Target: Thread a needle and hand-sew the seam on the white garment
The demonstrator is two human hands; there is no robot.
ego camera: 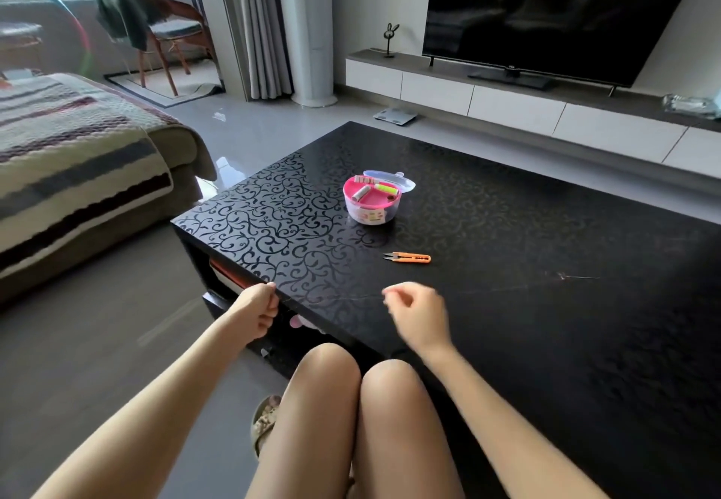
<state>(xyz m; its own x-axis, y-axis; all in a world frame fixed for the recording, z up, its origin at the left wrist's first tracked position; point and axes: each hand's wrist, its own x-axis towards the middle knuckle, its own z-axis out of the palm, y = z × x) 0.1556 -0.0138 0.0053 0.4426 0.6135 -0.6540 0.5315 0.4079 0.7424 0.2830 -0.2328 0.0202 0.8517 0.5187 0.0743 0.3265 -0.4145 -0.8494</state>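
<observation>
A thin pale thread (331,297) stretches just above the black table (507,342) between my two hands. My left hand (257,313) pinches one end at the table's left front corner. My right hand (415,315) pinches the thread further right with curled fingers. The thread runs on faintly rightward toward a needle (581,277) lying on the table top. Orange thread snips (407,258) lie beyond my right hand. A pink round sewing box (372,200) with thread spools stands open at the table's middle, its clear lid behind it. No white garment is in view.
A sofa with a striped cover (70,162) stands to the left. A TV (554,10) on a low white cabinet (507,100) is behind the table. My knees (351,381) sit against the table's front edge. A scale (395,115) lies on the floor.
</observation>
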